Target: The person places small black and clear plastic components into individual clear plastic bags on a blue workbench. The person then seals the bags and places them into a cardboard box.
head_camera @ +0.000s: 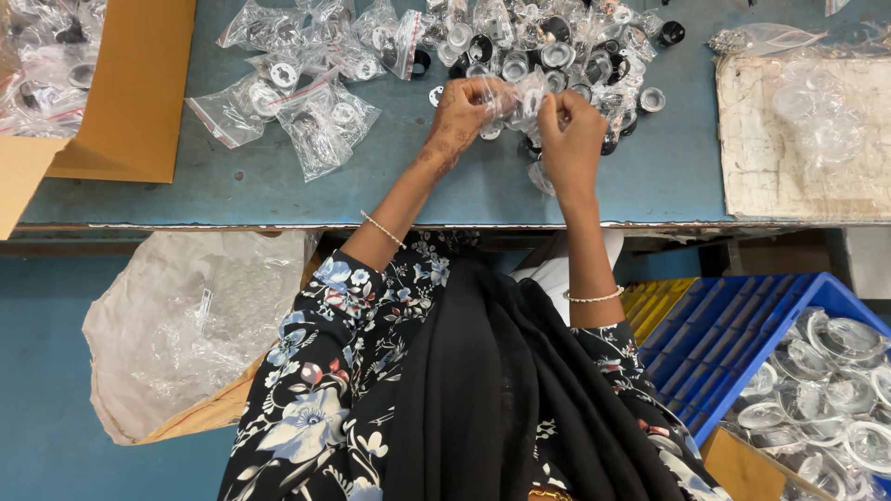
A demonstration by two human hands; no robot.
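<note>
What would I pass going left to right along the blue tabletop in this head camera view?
Open brown cardboard box → sealed clear plastic bags of small parts → left hand → right hand, both on one clear bag → worn white board.

Bare blue table (pixel 232 190) open near edge, bagged parts heap (pixel 520 46) crowding far side, cardboard box (pixel 130 93) blocking left.

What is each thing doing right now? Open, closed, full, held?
Small clear bag: held by both hands.
Left hand: pinching the bag.
Right hand: pinching the bag.
Cardboard box: open.
Blue crate: holding clear round parts.
Packed bags: lying on the table.
</note>
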